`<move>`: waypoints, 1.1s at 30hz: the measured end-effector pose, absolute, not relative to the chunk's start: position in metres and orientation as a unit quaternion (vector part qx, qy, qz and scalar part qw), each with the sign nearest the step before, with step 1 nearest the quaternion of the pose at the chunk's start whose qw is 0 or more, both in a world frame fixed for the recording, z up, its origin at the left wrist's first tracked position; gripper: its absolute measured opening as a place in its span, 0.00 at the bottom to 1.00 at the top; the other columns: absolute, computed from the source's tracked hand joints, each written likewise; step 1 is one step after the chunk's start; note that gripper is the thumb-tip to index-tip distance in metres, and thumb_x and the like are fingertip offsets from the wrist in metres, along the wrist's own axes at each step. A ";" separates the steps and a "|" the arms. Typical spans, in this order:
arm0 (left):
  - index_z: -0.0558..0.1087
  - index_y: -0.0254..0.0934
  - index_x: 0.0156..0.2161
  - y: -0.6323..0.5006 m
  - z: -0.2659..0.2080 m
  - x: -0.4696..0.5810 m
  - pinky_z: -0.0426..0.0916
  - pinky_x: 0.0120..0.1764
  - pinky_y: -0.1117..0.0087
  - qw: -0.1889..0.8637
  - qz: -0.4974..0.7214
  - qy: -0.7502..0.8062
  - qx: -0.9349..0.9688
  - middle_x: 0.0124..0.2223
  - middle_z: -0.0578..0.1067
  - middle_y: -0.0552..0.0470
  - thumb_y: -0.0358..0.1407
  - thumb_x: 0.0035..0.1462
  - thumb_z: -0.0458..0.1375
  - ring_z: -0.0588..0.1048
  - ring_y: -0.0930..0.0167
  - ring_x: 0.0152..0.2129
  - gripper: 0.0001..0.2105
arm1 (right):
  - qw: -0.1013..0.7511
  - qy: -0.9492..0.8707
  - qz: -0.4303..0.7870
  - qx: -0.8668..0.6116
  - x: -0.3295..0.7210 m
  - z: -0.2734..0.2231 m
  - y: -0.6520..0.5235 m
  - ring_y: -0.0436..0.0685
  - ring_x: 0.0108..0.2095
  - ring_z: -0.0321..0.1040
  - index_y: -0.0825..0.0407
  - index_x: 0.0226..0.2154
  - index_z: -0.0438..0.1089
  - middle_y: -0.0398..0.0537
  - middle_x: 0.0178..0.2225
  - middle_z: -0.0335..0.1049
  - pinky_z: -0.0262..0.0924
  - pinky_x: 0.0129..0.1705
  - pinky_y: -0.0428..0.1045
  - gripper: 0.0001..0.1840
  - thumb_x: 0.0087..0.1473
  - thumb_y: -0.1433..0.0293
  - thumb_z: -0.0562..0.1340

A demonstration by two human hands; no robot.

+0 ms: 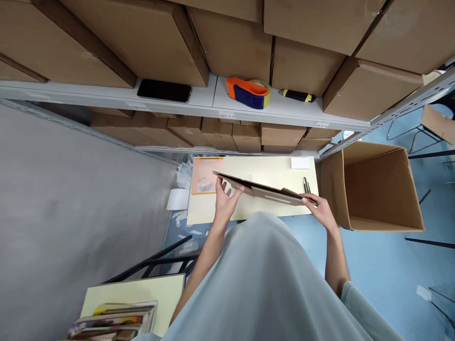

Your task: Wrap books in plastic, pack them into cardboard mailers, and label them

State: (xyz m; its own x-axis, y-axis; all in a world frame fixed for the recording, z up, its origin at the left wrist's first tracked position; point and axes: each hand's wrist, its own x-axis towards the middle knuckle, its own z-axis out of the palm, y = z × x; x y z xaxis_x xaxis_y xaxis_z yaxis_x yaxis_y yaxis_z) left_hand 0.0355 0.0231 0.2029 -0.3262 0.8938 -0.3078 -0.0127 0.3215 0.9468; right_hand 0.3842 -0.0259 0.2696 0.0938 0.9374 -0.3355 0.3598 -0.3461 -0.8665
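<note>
A flattened cardboard box (272, 194) is held out over the pale table (245, 163), seen almost edge-on with its layers slightly parted. My left hand (225, 201) grips its left end, thumb on the near face and fingers behind. At the other end my right hand (322, 210) pinches the edge between thumb and fingers. Beneath the cardboard, an orange-edged sheet or folder (208, 166) lies on the table's left. A white paper slip (300, 163) rests at the back right, with dark pen-like tools (306, 185) near my right hand.
Shelves of cardboard boxes (234, 42) rise ahead. Their ledge holds a black phone (164, 91), a tape dispenser (248, 93) and a utility knife (297, 95). An open carton (380, 189) stands right of the table. Books (117, 322) sit on another table at lower left.
</note>
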 end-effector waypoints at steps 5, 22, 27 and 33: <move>0.68 0.42 0.59 0.012 0.190 0.042 0.75 0.59 0.59 0.455 0.484 0.679 0.313 0.58 0.77 0.43 0.36 0.51 0.63 0.76 0.59 0.58 0.28 | 0.294 -0.482 0.455 -0.689 0.377 0.270 -0.023 0.71 0.53 0.82 0.45 0.45 0.85 0.53 0.50 0.86 0.75 0.59 0.63 0.26 0.57 0.43 0.70; 0.73 0.40 0.47 -0.012 0.231 0.005 0.75 0.45 0.65 0.454 0.471 0.667 0.355 0.42 0.80 0.50 0.42 0.49 0.64 0.78 0.63 0.41 0.19 | 0.176 -0.608 0.281 -0.721 0.357 0.305 -0.025 0.65 0.32 0.79 0.44 0.36 0.82 0.51 0.34 0.84 0.65 0.37 0.54 0.21 0.67 0.51 0.59; 0.76 0.38 0.62 -0.013 0.257 -0.028 0.75 0.50 0.65 0.428 0.366 0.648 0.512 0.56 0.81 0.44 0.39 0.54 0.59 0.79 0.61 0.47 0.29 | 0.248 -0.549 0.196 -0.773 0.346 0.311 -0.025 0.62 0.29 0.76 0.48 0.35 0.79 0.54 0.31 0.82 0.65 0.35 0.53 0.25 0.66 0.47 0.58; 0.69 0.39 0.73 -0.018 0.280 -0.027 0.74 0.38 0.68 0.423 0.236 0.634 0.604 0.59 0.82 0.46 0.39 0.64 0.54 0.73 0.70 0.28 0.33 | 0.284 -0.512 0.180 -0.790 0.340 0.316 -0.017 0.59 0.30 0.75 0.50 0.35 0.77 0.52 0.32 0.81 0.66 0.36 0.51 0.25 0.64 0.47 0.59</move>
State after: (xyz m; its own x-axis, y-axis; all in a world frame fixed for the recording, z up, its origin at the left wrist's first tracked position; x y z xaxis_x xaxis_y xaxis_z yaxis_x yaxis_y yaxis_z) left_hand -0.0268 -0.0176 0.2801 0.0861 0.9640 -0.2514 0.5657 0.1604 0.8088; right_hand 0.3403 -0.0171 0.3162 0.4111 0.9116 0.0064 0.7068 -0.3143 -0.6338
